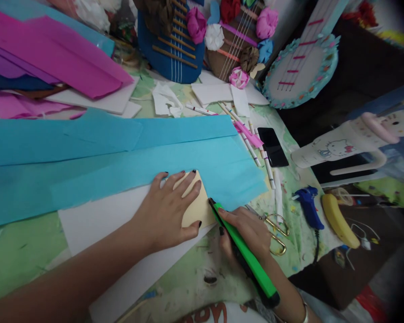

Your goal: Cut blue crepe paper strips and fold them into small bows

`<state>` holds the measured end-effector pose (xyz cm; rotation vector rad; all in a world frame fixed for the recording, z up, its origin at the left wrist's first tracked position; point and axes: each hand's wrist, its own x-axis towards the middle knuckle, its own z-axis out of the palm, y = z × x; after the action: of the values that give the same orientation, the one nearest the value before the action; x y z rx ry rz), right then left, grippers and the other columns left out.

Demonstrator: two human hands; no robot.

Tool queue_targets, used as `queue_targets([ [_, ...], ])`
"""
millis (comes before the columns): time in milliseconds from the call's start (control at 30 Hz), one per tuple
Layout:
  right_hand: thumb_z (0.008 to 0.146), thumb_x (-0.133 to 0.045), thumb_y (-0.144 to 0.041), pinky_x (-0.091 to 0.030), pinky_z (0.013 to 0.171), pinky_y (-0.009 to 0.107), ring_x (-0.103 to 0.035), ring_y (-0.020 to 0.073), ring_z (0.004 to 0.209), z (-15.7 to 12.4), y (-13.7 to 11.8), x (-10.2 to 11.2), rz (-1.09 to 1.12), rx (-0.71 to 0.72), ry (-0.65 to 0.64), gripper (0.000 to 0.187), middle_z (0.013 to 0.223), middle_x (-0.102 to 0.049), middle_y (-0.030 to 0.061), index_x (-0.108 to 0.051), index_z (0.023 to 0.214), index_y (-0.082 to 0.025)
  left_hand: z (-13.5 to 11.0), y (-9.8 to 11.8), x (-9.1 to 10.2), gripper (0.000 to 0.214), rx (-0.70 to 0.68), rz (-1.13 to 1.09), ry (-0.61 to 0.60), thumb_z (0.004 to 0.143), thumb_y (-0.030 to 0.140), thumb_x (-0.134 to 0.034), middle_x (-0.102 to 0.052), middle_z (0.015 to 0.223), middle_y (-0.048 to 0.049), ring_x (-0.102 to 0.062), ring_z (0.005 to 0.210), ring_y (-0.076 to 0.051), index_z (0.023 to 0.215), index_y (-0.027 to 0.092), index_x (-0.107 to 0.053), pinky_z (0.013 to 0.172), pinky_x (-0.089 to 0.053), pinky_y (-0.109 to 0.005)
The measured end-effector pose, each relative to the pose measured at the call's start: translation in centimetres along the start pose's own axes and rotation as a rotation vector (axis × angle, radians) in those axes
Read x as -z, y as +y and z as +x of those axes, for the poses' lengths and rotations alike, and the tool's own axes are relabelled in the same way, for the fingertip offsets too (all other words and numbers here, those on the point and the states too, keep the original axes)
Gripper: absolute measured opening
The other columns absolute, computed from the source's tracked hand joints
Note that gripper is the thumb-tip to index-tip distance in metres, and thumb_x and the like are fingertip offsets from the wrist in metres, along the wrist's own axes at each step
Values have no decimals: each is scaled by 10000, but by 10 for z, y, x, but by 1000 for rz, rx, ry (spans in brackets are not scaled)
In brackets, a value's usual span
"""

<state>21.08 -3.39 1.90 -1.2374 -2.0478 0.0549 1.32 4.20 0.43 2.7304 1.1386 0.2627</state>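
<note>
My left hand [170,211] lies flat with fingers spread on a small cream paper template [198,208], pressing it onto a white foam sheet [101,220]. My right hand [247,233] is closed round a green utility knife [244,251]; the knife's black tip touches the template's right edge. Wide blue tissue paper [121,152] lies just beyond the template, across the table.
Gold-handled scissors [276,233], a blue glue gun [308,206], a yellow object [338,220], a black phone [272,146] and paper sticks [256,154] lie to the right. Pink and purple paper [54,58] is stacked far left. Decorated cardboard guitars [299,67] stand at the back.
</note>
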Motion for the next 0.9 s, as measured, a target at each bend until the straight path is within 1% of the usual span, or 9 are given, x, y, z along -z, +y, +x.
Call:
queue_targets([
  [133, 737, -544, -4, -461, 531, 291, -546, 159, 600, 1, -2, 2, -9, 0, -7, 407, 720, -622, 55, -606, 1121, -125, -1, 1, 0, 649, 3, 0, 5, 795, 469, -494, -357, 1506, -140, -365, 1317, -372, 1362, 154, -467, 1031, -242, -601],
  [300, 752, -527, -6, -503, 559, 293, -581, 158, 627, 1, -4, 3, -12, 9, 10, 427, 748, -648, 50, -598, 1142, -164, 1, 1, 3, 644, 5, 0, 0, 799, 468, -495, -352, 1510, -134, -363, 1317, -371, 1360, 152, -469, 1031, -243, -597],
  [367, 750, -532, -8, -511, 569, 301, -593, 162, 642, 0, -3, 2, -9, 15, 12, 433, 772, -658, 55, -593, 1150, -163, 1, 1, 3, 642, 3, 3, -2, 799, 467, -495, -352, 1510, -136, -363, 1317, -373, 1357, 151, -473, 1029, -243, -598],
  [500, 738, -542, 0, -489, 544, 297, -581, 162, 624, -3, -1, -1, 8, 16, 32, 430, 755, -655, 60, -598, 1138, -145, 1, 1, 2, 643, 6, 1, 4, 799, 465, -498, -350, 1510, -137, -364, 1319, -367, 1363, 159, -462, 1034, -240, -599],
  [633, 747, -541, -13, -467, 527, 284, -553, 149, 600, -3, -1, -1, -4, -10, 28, 428, 723, -632, 37, -600, 1140, -172, 0, 0, 1, 649, 0, 4, 14, 799, 477, -500, -357, 1505, -144, -363, 1322, -371, 1361, 155, -461, 1035, -239, -600],
  [800, 729, -535, 11, -511, 570, 298, -600, 168, 651, -1, -5, 4, 9, 27, 25, 466, 777, -659, 69, -585, 1166, -141, -2, 0, 0, 633, -10, 13, 23, 822, 484, -475, -343, 1517, -124, -358, 1331, -351, 1373, 173, -451, 1044, -240, -579],
  [900, 735, -540, -5, -510, 569, 303, -599, 171, 641, -2, -6, 5, -4, 4, 16, 441, 758, -655, 60, -598, 1147, -150, -1, 0, 0, 633, -6, 21, 20, 820, 482, -477, -345, 1517, -117, -357, 1332, -351, 1372, 173, -453, 1037, -248, -572],
])
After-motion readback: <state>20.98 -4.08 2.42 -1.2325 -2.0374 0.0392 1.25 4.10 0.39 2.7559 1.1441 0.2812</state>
